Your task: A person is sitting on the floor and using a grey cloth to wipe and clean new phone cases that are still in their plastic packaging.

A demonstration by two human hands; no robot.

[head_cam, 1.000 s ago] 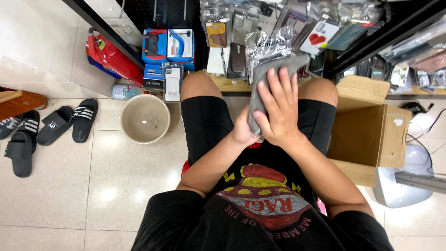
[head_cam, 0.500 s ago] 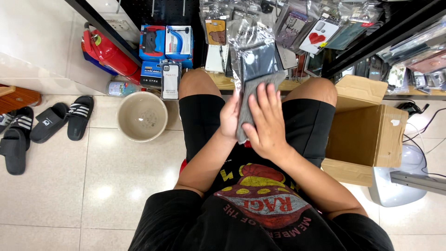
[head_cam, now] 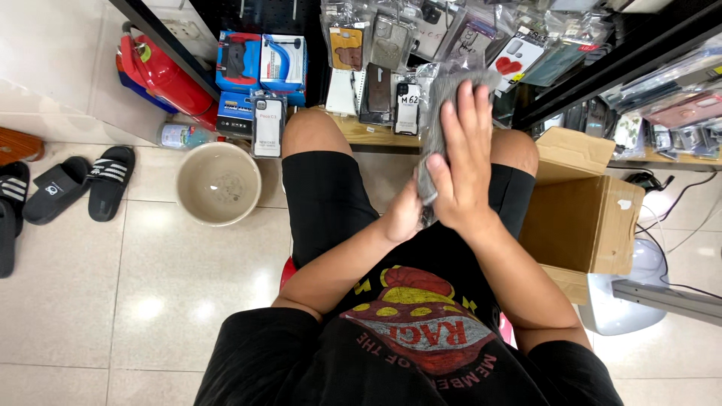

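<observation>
I sit with my knees apart, hands raised above my lap. My right hand (head_cam: 464,158) lies flat, fingers spread, over a grey cloth (head_cam: 438,113) that covers a flat packaged item. My left hand (head_cam: 404,214) holds the lower end of that bundle from underneath; most of it is hidden behind the right hand. The item under the cloth cannot be made out.
An open cardboard box (head_cam: 585,218) stands by my right knee. A beige bowl (head_cam: 218,184) sits on the tiled floor to my left, with black sandals (head_cam: 90,184) further left. Packaged phone cases (head_cam: 391,45) hang on the rack ahead, above boxed goods (head_cam: 259,68) and a red extinguisher (head_cam: 162,75).
The clear packet seen half a second ago is now covered by the grey cloth, and my right hand has slid up along it with fingers spread.
</observation>
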